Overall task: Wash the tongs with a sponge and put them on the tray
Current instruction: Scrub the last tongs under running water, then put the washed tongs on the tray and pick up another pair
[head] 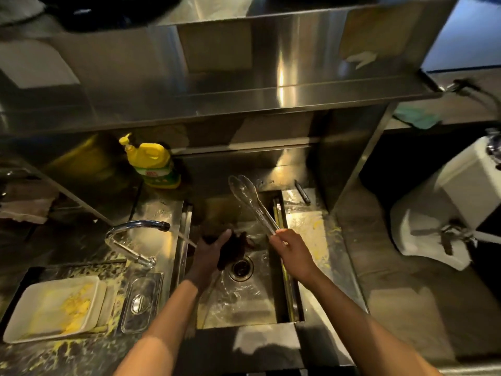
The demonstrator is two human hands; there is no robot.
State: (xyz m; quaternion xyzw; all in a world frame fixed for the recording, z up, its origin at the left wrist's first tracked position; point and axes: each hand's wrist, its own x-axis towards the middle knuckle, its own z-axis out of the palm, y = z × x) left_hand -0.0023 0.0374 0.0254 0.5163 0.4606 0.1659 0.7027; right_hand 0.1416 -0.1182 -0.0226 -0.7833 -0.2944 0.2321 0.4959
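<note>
left hand [210,249] clutches a dark sponge [230,249] (hard to make out); right hand [288,246] pinches clear tongs [253,203] over the sink [244,302]; yellow-spattered surface [309,221].

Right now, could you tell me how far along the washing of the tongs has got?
Early on. Done: the tongs are picked up, held by their handle end in the right hand over the sink, and the tap is running. In hand: the left hand grips a dark sponge in the stream; it is not touching the tongs. Left: scrubbing, rinsing, placing on a tray.
</note>
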